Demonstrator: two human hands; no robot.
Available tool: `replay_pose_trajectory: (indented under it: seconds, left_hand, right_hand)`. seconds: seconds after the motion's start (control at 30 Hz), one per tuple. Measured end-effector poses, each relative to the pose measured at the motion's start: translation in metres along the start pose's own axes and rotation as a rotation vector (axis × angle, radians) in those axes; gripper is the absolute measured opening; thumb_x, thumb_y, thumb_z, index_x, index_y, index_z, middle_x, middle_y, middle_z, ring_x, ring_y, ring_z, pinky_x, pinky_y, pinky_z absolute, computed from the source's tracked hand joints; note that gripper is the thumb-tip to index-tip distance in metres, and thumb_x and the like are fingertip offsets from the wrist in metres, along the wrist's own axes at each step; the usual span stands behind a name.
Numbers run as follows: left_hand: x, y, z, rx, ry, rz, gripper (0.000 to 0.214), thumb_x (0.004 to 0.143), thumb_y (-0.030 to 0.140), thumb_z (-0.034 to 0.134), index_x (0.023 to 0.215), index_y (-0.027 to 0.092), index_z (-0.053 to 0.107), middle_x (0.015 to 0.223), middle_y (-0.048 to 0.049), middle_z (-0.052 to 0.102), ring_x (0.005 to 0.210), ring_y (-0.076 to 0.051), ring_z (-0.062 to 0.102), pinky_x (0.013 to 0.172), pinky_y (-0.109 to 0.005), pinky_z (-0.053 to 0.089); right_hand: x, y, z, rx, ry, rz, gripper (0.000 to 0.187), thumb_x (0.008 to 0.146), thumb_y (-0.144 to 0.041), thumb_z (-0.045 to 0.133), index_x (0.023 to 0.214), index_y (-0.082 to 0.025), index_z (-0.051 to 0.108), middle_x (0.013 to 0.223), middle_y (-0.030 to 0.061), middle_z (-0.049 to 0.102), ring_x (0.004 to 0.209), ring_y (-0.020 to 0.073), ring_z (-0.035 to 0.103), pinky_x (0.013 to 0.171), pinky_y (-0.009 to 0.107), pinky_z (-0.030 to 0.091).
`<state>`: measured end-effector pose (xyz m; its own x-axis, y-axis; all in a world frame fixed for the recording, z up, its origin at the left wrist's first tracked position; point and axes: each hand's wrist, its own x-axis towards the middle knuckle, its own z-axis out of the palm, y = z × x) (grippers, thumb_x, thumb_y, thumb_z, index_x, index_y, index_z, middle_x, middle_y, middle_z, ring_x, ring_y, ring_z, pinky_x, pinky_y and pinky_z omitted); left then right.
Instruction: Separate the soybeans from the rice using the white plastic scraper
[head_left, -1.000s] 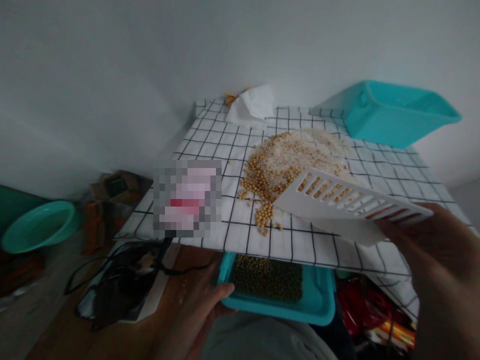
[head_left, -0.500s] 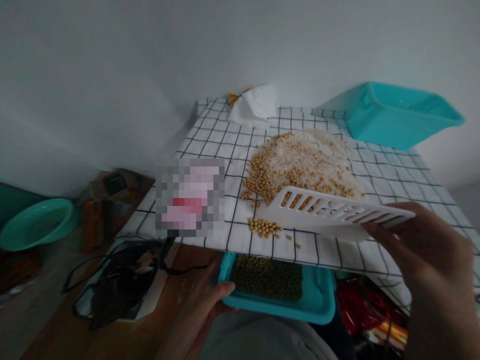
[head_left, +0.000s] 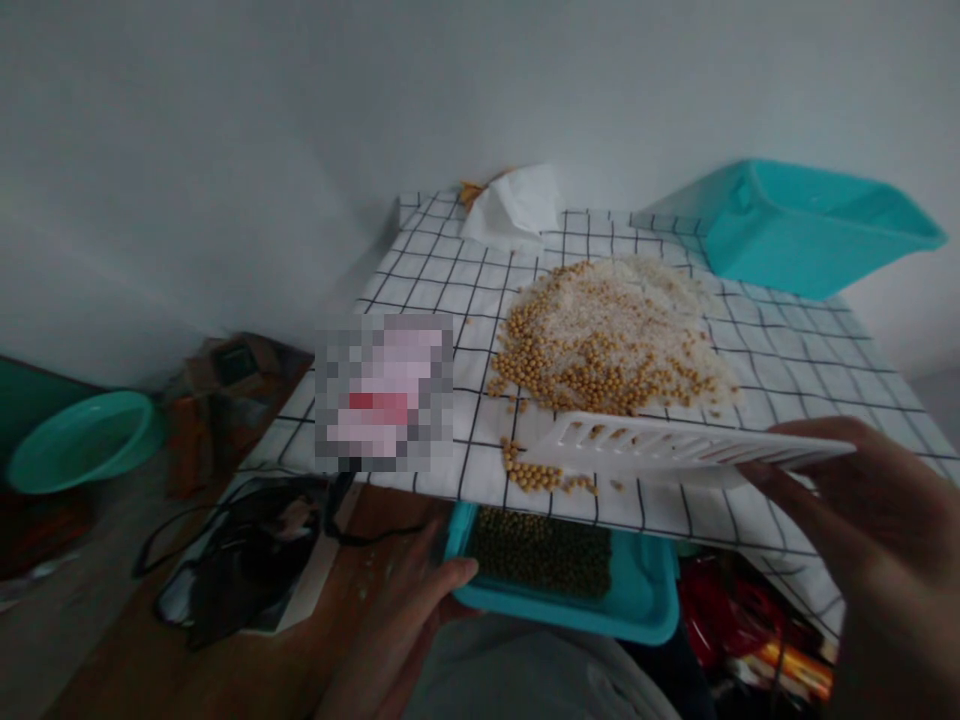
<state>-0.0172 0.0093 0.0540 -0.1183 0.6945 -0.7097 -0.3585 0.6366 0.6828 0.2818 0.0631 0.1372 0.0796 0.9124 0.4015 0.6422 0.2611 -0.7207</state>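
My left hand (head_left: 442, 590) grips the near left corner of a teal plastic container (head_left: 641, 620), held just below the table's front edge. Inside it lie dark green beans (head_left: 540, 565) with some yellow soybeans at the far end. My right hand (head_left: 847, 500) is closed on the right end of a white slotted plastic panel (head_left: 675, 450), its long side low over the cloth. Left of and below the panel is a small group of soybeans (head_left: 536, 477). Beyond it spreads a pile of soybeans and white rice (head_left: 611, 325).
A white checked cloth (head_left: 420, 265) covers the table. A teal bin (head_left: 810, 240) stands at the back right, white paper (head_left: 517, 208) at the back. A blurred-out pink object (head_left: 382, 390) lies on the left. Below are a black bag (head_left: 247, 570) and a green basin (head_left: 82, 440).
The slotted panel has come nearer to me and tilted flatter, baring more of the pile's front. The small soybean group has spread a little to the right. My left hand keeps its hold.
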Motion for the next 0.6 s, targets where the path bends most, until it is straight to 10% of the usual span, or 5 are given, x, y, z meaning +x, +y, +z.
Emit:
replay_pose_trajectory:
  seconds: [0.6]
  left_hand:
    - [0.011,-0.006,-0.004,0.032,-0.053,-0.011,0.049,0.059,0.025,0.077,0.105,0.019,0.063,0.080,-0.0050,0.081,0.067,-0.029,0.075,0.051,-0.034,0.056]
  right_hand:
    - [-0.011,-0.018,-0.002,0.070,0.079,0.097,0.008,0.075,-0.029,0.073,0.081,-0.033,0.076,0.075,-0.0035,0.077,0.064,0.0167,0.071,0.052,0.024,0.054]
